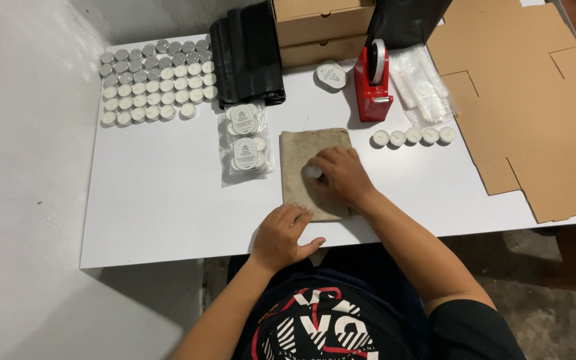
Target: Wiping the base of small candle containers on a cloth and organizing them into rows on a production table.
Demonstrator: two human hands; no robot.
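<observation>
Left hand (281,235) flat on cloth (316,173); right hand (342,176) grips tealight (312,172).

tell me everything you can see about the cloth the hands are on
The cloth is a tan, rough-looking rectangle, apparently folded, lying flat near the front edge of the white table. The right hand presses a small white candle onto it; the left hand rests at its near corner.

1 head-worn camera looks steeply down from close above the white table (168,200), facing the wall.
</observation>
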